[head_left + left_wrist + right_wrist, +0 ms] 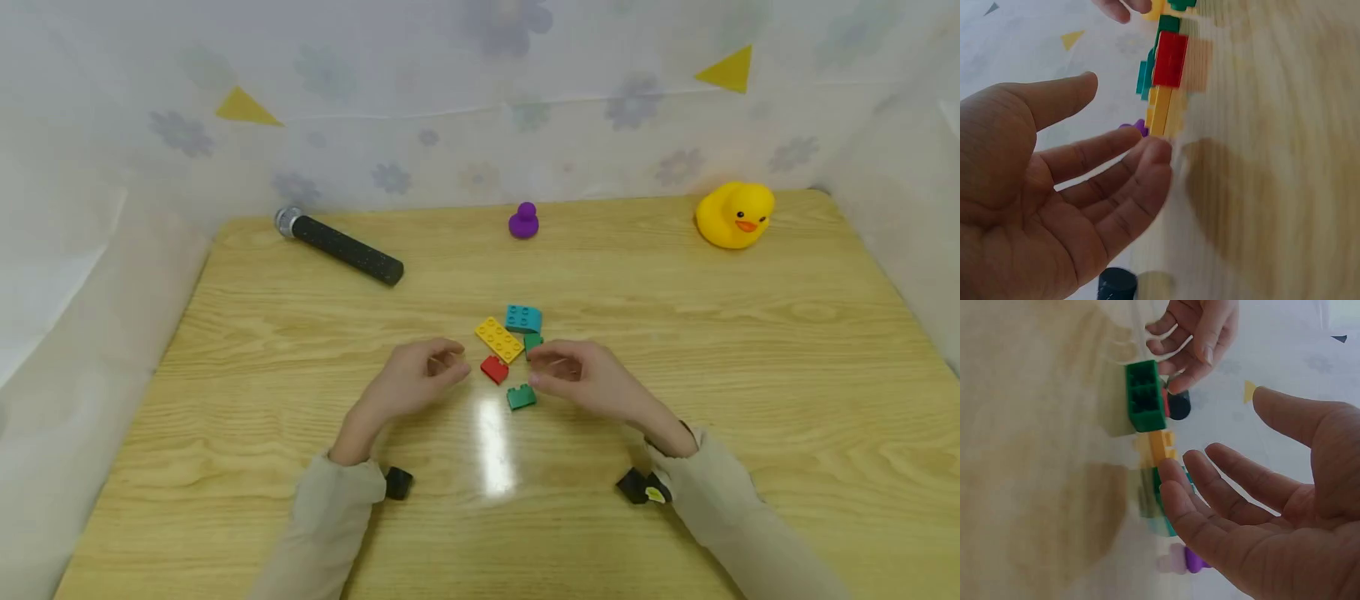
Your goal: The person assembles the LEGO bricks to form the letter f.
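Note:
Several toy building bricks lie loose between the two hands in the head view: a yellow brick (498,340), a teal brick (523,318), a red brick (494,369), a green brick (521,397) and another green brick (532,343) partly behind the right fingers. To the left of the red brick, my left hand (420,377) hovers with loosely bent fingers and holds nothing. Right beside the green bricks is my right hand (588,379), thumb and fingers apart, also holding nothing. Both wrist views show bare palms, with the red brick (1170,59) and green brick (1145,395) standing past the fingertips.
A black microphone (345,247) lies at the back left of the wooden table (225,417). Along the back edge stand a small purple figure (524,222) and, to the right, a yellow rubber duck (735,215). A flowered cloth (480,142) hangs behind.

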`<act>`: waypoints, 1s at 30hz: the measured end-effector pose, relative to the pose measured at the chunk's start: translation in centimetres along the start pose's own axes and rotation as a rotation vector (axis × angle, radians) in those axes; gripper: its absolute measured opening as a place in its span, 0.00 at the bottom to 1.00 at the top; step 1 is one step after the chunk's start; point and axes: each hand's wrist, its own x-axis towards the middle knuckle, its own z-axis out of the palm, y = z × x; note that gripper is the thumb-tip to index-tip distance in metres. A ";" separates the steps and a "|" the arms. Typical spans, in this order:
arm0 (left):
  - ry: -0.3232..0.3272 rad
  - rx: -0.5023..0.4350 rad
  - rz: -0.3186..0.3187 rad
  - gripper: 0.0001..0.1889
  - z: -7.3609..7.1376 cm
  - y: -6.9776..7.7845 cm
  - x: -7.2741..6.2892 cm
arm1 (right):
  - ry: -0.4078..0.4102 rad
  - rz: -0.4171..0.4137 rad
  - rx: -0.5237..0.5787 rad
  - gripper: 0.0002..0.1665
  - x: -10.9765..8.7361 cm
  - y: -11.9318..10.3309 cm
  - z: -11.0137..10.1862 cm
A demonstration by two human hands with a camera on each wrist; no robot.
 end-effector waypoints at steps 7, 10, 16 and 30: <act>0.051 -0.096 -0.023 0.16 1.3 0.0 1.1 | -0.041 0.095 0.132 0.18 -0.5 0.9 0.7; 0.057 -0.101 -0.038 0.15 1.5 -0.1 1.6 | -0.037 0.111 0.186 0.17 -0.5 1.2 1.0; 0.024 -0.066 -0.023 0.14 1.7 0.4 2.5 | -0.037 0.130 0.174 0.19 -0.3 1.2 1.3; -0.010 0.057 -0.012 0.10 2.4 0.9 3.1 | 0.073 0.004 0.005 0.13 -0.3 1.7 2.6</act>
